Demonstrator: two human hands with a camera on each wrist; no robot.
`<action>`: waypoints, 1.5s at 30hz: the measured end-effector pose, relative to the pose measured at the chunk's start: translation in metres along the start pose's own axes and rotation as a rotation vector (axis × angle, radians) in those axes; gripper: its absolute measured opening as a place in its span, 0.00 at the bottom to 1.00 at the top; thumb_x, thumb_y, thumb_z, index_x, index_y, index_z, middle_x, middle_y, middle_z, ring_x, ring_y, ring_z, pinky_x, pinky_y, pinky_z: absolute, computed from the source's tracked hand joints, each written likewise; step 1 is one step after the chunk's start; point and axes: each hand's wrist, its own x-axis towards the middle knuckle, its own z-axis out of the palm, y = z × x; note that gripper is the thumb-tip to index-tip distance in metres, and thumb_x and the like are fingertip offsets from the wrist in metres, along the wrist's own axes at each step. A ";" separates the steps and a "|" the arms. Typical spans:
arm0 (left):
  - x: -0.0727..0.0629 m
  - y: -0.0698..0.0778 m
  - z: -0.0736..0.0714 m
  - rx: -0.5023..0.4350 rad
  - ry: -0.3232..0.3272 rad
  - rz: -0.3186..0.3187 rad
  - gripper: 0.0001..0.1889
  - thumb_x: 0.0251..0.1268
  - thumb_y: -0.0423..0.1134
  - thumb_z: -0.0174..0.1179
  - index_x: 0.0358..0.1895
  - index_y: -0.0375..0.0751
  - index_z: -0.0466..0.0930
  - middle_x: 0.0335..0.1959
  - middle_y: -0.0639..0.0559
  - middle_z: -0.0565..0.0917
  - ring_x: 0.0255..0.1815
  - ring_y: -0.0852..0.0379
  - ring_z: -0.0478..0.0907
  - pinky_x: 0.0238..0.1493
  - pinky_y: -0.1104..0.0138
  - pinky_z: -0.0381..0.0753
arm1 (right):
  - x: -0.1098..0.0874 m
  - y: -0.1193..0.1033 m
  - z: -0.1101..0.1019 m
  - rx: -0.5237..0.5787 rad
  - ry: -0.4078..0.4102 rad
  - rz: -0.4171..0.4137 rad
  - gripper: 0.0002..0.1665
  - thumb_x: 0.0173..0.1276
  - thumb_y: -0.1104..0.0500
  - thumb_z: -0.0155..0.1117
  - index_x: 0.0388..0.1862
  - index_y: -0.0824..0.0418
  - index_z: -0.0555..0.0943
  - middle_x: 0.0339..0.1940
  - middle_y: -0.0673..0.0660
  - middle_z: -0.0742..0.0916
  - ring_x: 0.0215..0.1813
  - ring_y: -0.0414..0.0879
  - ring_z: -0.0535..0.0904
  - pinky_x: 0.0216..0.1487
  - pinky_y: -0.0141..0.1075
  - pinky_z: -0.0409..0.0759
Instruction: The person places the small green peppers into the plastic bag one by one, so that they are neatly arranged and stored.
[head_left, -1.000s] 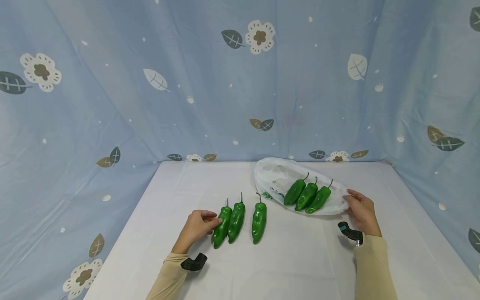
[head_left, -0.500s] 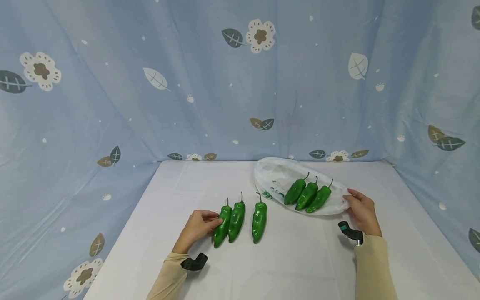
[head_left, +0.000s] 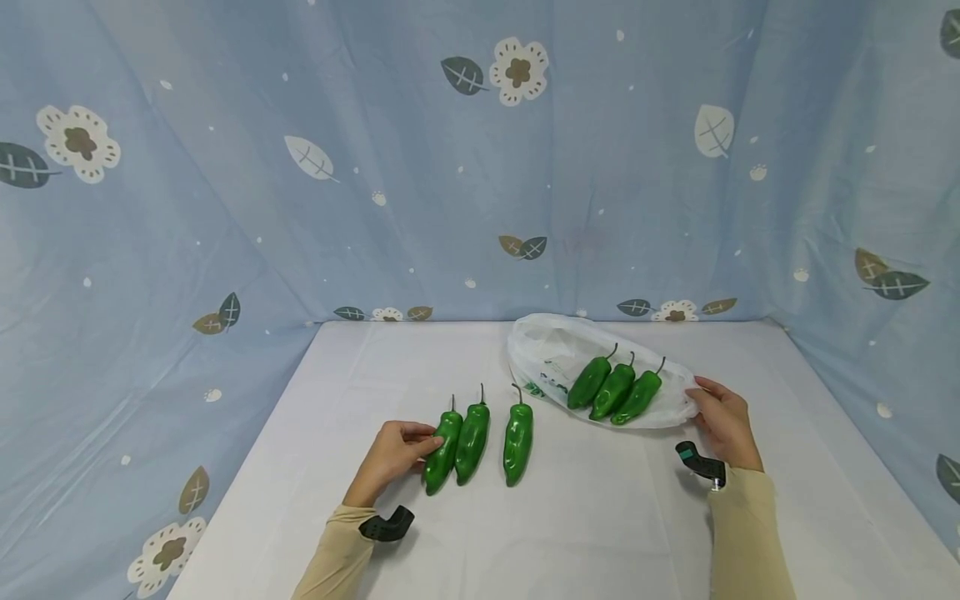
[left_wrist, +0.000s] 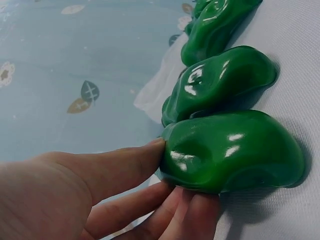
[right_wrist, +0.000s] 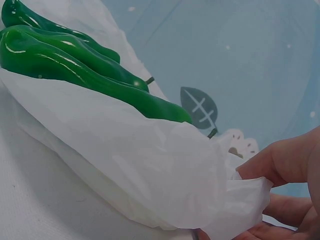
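Observation:
My left hand (head_left: 401,454) is at the leftmost green chili pepper (head_left: 443,452), which lies on the white table. In the left wrist view the thumb presses one side of this pepper (left_wrist: 235,152) and the curled fingers meet its lower side. Close beside it lies a second pepper (head_left: 472,443), and a third pepper (head_left: 518,444) lies a little apart to the right. My right hand (head_left: 727,423) pinches the edge of a white plastic bag (right_wrist: 150,165) between thumb and fingers. Three more peppers (head_left: 615,392) lie side by side on the bag, stems pointing away.
The bag's far end (head_left: 534,333) spreads open near the back edge of the white table (head_left: 570,517). A blue patterned curtain (head_left: 420,183) rises behind the table and along both sides. A black wrist camera (head_left: 387,524) sits on the left sleeve, another (head_left: 701,463) on the right.

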 end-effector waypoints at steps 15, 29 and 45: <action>0.002 -0.004 -0.002 0.026 0.042 -0.015 0.16 0.67 0.37 0.70 0.53 0.30 0.87 0.45 0.39 0.91 0.37 0.56 0.87 0.36 0.61 0.90 | -0.001 0.000 0.001 -0.006 0.007 0.006 0.38 0.83 0.50 0.49 0.85 0.61 0.55 0.82 0.63 0.63 0.57 0.37 0.71 0.39 0.17 0.75; 0.002 -0.001 -0.007 0.048 0.080 -0.016 0.15 0.66 0.37 0.71 0.51 0.32 0.88 0.40 0.44 0.91 0.35 0.58 0.86 0.34 0.64 0.88 | -0.002 -0.002 0.001 -0.001 0.004 0.014 0.38 0.83 0.50 0.49 0.85 0.61 0.55 0.82 0.63 0.63 0.59 0.39 0.71 0.39 0.17 0.75; 0.007 0.007 -0.015 0.013 0.082 -0.008 0.17 0.68 0.40 0.70 0.54 0.33 0.87 0.45 0.41 0.90 0.39 0.57 0.88 0.41 0.62 0.90 | -0.002 -0.002 0.001 0.007 0.009 0.013 0.38 0.82 0.51 0.49 0.85 0.62 0.55 0.81 0.63 0.64 0.56 0.37 0.71 0.39 0.18 0.76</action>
